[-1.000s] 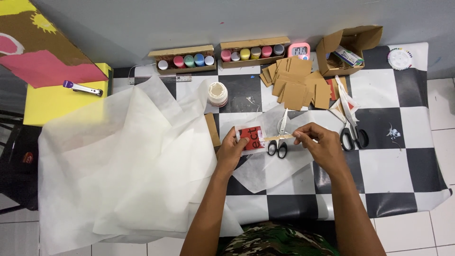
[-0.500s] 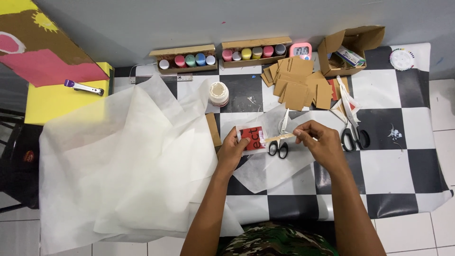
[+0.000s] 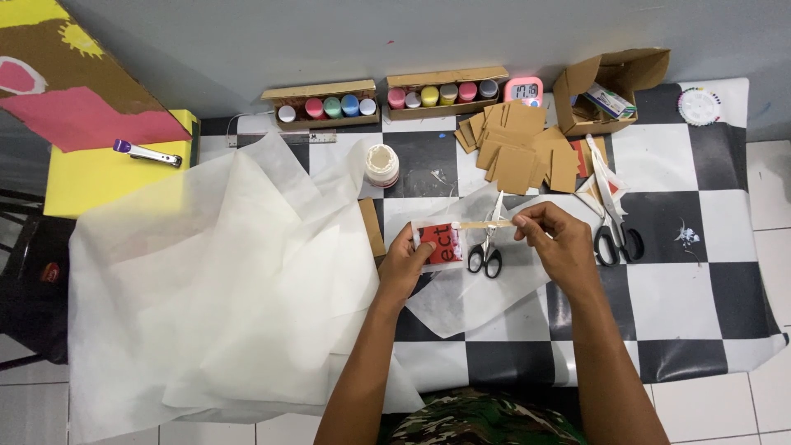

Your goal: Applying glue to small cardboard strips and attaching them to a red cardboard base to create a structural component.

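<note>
Wooden and pale, a thin flat stick (image 3: 488,223) lies almost level between the two hands, its long axis running left to right across the view. The right hand (image 3: 554,241) pinches its right end between thumb and fingertips; the left hand (image 3: 409,262) is closed around a small clear packet with a red card inside (image 3: 440,244), and the stick's left end meets the packet's top edge — whether it goes inside the packet I cannot tell.

Both hands sit just beside each other over the middle of the counter (image 3: 700,272), which is covered in a black-and-white checked sheet. Directly under the stick, crossing it nearly at right angles, lies a pair of black-handled scissors (image 3: 489,239), blades pointing away from the person, handles towards them. A second, larger pair of scissors (image 3: 610,222) lies to the right of the right hand, close by.

To the left, crumpled sheets of thin white paper (image 3: 222,288) spread wide and reach the left wrist, so that side is crowded. Beyond the hands lie a stack of cardboard pieces (image 3: 519,152) and a small lidded jar (image 3: 381,165) — near, but not touching. The barest stretch of checked sheet is to the right and towards the person, past the larger scissors.
</note>
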